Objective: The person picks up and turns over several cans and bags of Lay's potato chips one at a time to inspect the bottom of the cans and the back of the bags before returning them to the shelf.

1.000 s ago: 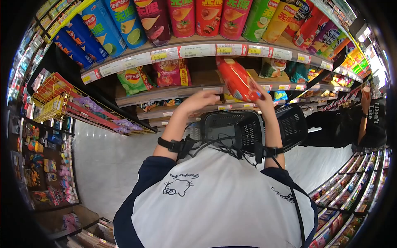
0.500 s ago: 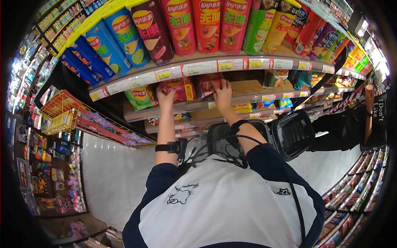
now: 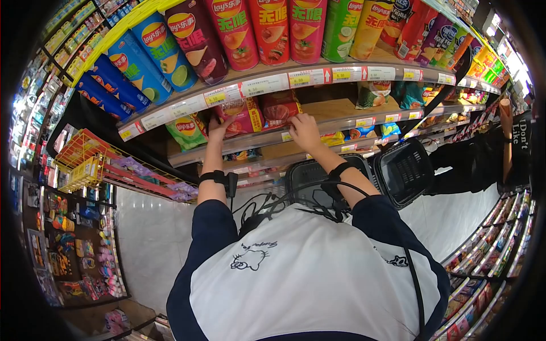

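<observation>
A pink chip bag (image 3: 243, 116) lies on the shelf below the tall chip canisters. My left hand (image 3: 219, 129) grips its left edge, thumb in front, with the other fingers partly hidden. Beside it on the right is a dark red chip bag (image 3: 279, 109), its front facing me. My right hand (image 3: 305, 132) is at that bag's lower right corner, over the shelf lip, fingers loosely bent and not closed round the bag. A green chip bag (image 3: 187, 132) lies just left of my left hand.
Chip canisters (image 3: 273, 31) line the upper shelf above a price-label strip (image 3: 267, 84). A black shopping basket (image 3: 402, 170) stands low to the right, near a person in dark clothes (image 3: 472, 170). A yellow wire rack (image 3: 85, 153) juts out at the left.
The dark red bag has come forward and now shows more of its front. My right hand has slid to its lower corner. My left hand stays at the pink bag as the view shifts slightly.
</observation>
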Motion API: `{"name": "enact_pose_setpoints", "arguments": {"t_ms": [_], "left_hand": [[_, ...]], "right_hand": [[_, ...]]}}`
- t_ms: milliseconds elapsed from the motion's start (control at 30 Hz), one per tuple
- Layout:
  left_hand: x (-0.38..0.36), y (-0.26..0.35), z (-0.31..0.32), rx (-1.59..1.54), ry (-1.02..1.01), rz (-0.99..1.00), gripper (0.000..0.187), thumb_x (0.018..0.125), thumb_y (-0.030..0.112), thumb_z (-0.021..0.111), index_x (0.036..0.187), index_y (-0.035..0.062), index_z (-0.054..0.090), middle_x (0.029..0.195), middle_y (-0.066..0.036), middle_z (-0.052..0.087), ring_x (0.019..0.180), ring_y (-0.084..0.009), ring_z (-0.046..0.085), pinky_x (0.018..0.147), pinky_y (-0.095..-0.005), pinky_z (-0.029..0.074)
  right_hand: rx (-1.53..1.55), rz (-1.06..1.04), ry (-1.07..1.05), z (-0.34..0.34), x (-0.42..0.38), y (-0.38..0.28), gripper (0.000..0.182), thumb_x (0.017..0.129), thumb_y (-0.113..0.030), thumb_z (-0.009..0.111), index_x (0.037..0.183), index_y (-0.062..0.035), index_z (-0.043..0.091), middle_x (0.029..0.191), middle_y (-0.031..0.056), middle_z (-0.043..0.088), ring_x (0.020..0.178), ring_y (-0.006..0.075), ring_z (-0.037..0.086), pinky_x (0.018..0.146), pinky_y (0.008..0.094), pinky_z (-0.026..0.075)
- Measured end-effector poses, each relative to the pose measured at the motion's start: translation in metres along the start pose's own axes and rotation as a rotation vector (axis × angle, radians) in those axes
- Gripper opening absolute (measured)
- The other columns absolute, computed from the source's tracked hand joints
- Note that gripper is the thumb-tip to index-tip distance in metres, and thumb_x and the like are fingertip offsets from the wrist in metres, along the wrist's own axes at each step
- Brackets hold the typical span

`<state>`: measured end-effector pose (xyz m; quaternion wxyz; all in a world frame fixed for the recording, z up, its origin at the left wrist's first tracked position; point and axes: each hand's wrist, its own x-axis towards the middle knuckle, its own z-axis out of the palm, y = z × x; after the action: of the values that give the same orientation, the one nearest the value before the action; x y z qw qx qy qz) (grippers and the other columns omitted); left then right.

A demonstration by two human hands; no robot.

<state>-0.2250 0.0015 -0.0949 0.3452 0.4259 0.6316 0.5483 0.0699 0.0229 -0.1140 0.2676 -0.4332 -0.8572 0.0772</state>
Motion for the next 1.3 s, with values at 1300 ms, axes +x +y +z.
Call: {"name": "enact_pose_setpoints", "arguments": {"t_ms": [1300], "left_hand": [[-0.261, 0.17, -0.042, 0.037, -0.107, 0.83, 0.036, 0.084, 0.033, 0.055, 0.105, 0.0041, 0.054, 0.109, -0.018, 0.059, 0.111, -0.0338, 0.048, 0.096, -0.0455, 0.031]], "right_hand": [[1.441, -0.072, 0.037, -0.137, -0.049, -0.162, 0.062, 0.078, -0.005, 0.064, 0.131, -0.0053, 0.03, 0.119, 0.0047, 0.048, 0.11, 0.0128, 0.045, 0.093, 0.0307, 0.039]]}}
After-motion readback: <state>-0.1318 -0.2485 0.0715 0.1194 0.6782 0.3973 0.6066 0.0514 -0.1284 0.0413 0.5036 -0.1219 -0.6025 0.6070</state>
